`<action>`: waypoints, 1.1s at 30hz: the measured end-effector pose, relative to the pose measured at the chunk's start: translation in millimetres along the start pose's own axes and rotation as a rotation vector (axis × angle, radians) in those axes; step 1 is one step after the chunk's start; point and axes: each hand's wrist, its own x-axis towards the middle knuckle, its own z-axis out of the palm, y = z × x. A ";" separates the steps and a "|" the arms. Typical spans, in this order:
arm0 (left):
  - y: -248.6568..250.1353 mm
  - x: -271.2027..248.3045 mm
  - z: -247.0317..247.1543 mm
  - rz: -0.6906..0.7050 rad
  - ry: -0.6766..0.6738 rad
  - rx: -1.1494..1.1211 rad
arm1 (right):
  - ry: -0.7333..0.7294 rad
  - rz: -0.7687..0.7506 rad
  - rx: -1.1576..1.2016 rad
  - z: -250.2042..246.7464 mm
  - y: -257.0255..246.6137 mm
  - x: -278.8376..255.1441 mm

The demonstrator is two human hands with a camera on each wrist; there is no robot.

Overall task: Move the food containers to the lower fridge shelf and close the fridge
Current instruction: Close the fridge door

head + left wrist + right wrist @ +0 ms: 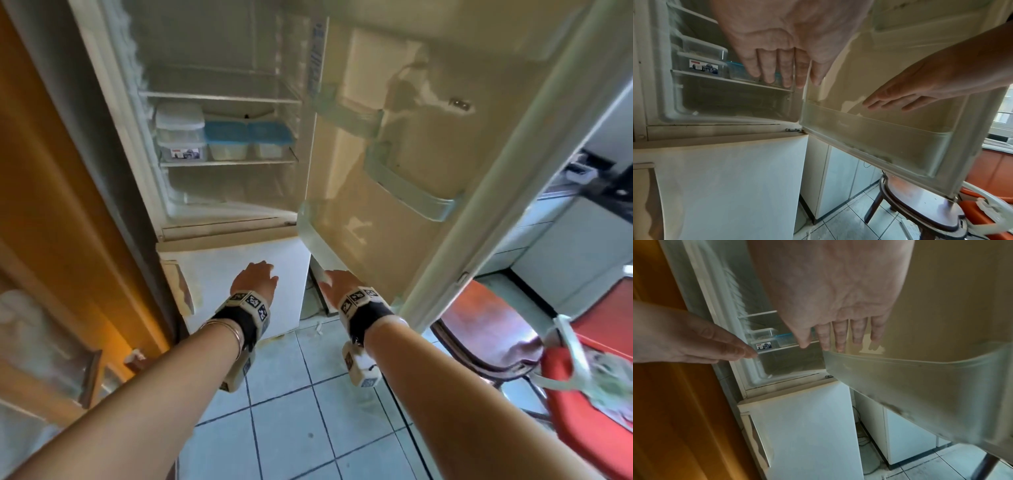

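The fridge door stands wide open across the upper right of the head view, its pale door bins lined along the inner face. Inside the fridge compartment, left of centre in the upper half of the frame, the food containers sit in a row on one shelf: two clear containers stacked at the left, the lower one bearing a label, and two blue-lidded containers just beside them to the right. Below the compartment is the closed white lower door. The left hand hangs in front of that lower door near the frame's centre, its grip loose, fingers straight and together, holding nothing. The right hand is just beside it to the right, under the bottom edge of the open door, fingers likewise extended and empty. At lower right stand a wooden chair and something red on the tiled floor.
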 end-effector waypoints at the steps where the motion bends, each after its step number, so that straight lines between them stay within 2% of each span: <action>1: 0.0 -4.3 -0.6 0.008 0.005 0.011 | 0.017 0.006 0.009 -0.8 0.8 -7.8; 5: -1.7 -18.7 -4.4 0.036 0.024 0.040 | 0.107 0.011 0.071 -4.1 6.8 -41.5; 11: 5.7 -30.4 -10.6 0.111 0.034 0.075 | 0.216 0.127 0.174 -30.1 49.0 -85.1; 14: 12.1 -30.2 -12.7 0.131 0.041 0.070 | 0.303 0.231 0.187 -48.0 80.9 -107.3; 17: 17.0 -30.8 -9.6 0.147 0.026 0.071 | 0.381 0.409 0.235 -68.3 114.8 -124.4; 21: 19.6 -31.4 -6.3 0.149 0.029 0.086 | 0.455 0.591 0.381 -98.7 139.3 -124.9; 25: 20.1 -30.2 -9.9 0.153 0.044 0.088 | 0.556 0.497 0.607 -124.4 136.6 -106.6; 28: 15.4 -28.4 -15.3 0.128 0.045 0.087 | 0.682 0.430 0.796 -121.3 131.3 -96.0; 33: 7.0 -28.6 -18.2 0.110 0.047 0.079 | 0.727 0.414 0.757 -95.4 121.4 -99.2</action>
